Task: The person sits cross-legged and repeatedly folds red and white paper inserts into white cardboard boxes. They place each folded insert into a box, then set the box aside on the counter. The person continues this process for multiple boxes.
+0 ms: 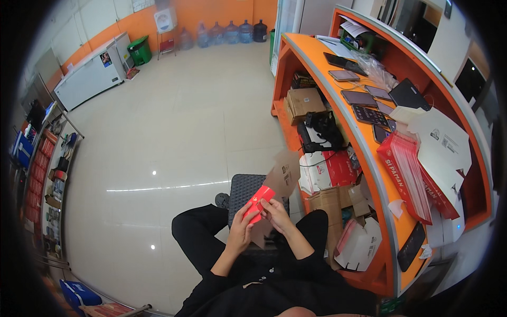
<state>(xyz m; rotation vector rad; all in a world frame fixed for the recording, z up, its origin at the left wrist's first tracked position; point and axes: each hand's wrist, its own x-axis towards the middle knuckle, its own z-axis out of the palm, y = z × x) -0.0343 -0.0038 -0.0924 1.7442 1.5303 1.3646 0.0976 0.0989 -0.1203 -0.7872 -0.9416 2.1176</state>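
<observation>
In front of my lap I hold a flat cardboard box blank (285,178), with a grey-brown panel tilted up to the right and a bright red flap nearer me. My left hand (241,228) grips the red flap from its left side. On the right edge, the fingers and thumb of my right hand (278,216) press the flap close to a fold. Part of the blank hangs below my hands. Beneath it stands a dark woven stool (242,186) between my knees.
To my right runs an orange counter (364,138) bearing several phones (359,98), a stack of red folded boxes (402,174) and a white box blank (441,140). Its lower shelf holds cartons (305,101) and more blanks (359,245). A stocked rack (48,174) stands left; a chest freezer (90,74) lies beyond.
</observation>
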